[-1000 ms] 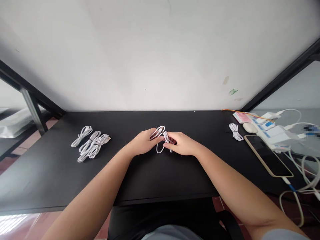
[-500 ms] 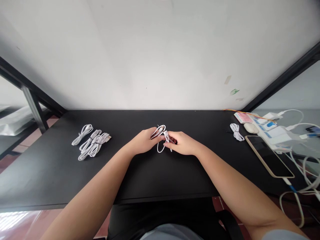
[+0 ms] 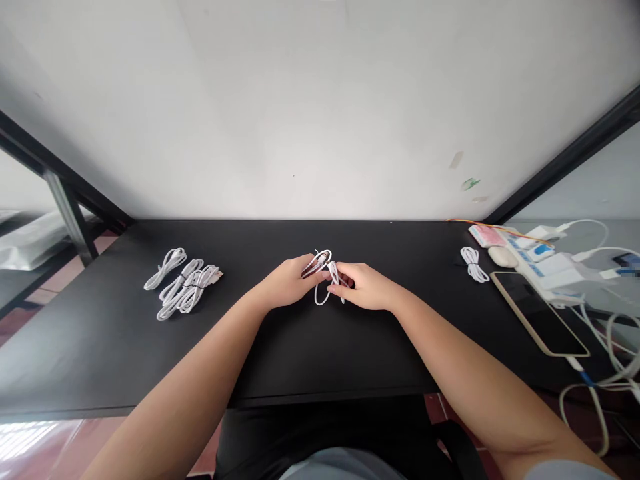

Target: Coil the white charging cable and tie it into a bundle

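Note:
A looped white cable (image 3: 323, 298) is held between my two hands over the middle of the black table (image 3: 310, 360). My left hand (image 3: 295, 282) is closed on its left side, where a metal plug end shows near the fingertips. On the right side of the loops, my right hand (image 3: 361, 285) pinches the cable between thumb and fingers. Several coiled white cables (image 3: 185, 287) lie to the left, bound with dark ties. Another tied white cable (image 3: 473, 264) rests to the right of my right hand.
At the right are a phone (image 3: 540, 313) with a cable plugged in, a power strip (image 3: 520, 248) with white adapters (image 3: 563, 268), a white rounded object (image 3: 503, 257) and tangled white cords (image 3: 620, 353). A pale wall (image 3: 310, 120) rises behind the table.

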Available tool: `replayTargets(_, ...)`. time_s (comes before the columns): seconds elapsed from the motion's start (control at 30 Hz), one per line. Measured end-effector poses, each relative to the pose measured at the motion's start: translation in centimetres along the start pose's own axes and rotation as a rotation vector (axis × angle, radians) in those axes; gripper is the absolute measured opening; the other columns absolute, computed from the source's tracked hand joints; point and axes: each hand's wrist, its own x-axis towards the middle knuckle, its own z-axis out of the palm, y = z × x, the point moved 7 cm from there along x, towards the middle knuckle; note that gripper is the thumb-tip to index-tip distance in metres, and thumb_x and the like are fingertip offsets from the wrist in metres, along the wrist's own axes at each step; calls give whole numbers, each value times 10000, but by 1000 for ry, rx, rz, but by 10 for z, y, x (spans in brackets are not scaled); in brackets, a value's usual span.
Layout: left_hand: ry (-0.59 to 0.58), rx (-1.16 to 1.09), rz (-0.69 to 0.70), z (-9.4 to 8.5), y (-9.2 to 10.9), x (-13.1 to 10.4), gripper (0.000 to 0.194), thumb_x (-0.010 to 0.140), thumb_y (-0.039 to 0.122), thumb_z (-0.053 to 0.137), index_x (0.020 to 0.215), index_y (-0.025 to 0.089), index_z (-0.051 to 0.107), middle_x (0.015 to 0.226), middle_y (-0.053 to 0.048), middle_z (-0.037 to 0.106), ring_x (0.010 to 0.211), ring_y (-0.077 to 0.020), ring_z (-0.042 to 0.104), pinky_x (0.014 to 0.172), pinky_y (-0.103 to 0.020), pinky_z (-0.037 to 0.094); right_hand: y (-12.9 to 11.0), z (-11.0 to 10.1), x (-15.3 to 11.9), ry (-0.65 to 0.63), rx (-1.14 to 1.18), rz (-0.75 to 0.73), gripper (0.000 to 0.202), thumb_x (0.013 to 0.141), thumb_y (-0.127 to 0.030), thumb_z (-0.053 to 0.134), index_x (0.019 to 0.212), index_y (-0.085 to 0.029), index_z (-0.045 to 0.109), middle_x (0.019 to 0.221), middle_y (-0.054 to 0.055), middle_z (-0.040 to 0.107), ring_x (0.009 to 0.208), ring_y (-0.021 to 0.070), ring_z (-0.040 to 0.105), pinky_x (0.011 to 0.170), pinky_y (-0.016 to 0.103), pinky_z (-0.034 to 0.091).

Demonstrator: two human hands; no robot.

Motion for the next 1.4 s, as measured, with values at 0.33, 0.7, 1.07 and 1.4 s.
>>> replayTargets(0.33,3,9,9,1,0,1,585,856,750,497,955,191,640,897,-4,675,762,-101,528,694,-233,361,0,0,1,4,-7,-9,243,941,-435,608,1041,-216,638,820,-17,641,691,99,516,666,250,407)
replayTargets(0.7,4,23,-9,0,0,0,578,854,754,495,948,200,628,889,9,668,763,-97,528,693,-231,360,-1,0,1,7,4,-9,234,934,-434,614,982,-206,615,816,-15,638,683,96,505,661,248,399)
replayTargets(1.07,6,17,3,0,0,1,565,857,745,500,930,197,622,879,7,666,760,-97,525,688,-234,355,1,0,0,3,-9,-5,245,940,-443,606,1012,-210,629,813,-17,633,687,99,508,665,253,400)
replayTargets(1.4,3,24,5,0,0,0,585,854,751,492,947,192,636,900,-8,681,773,-109,545,698,-240,365,1,0,1,8,-13,-3,230,934,-435,613,958,-207,600,810,-19,631,684,96,510,662,249,394)
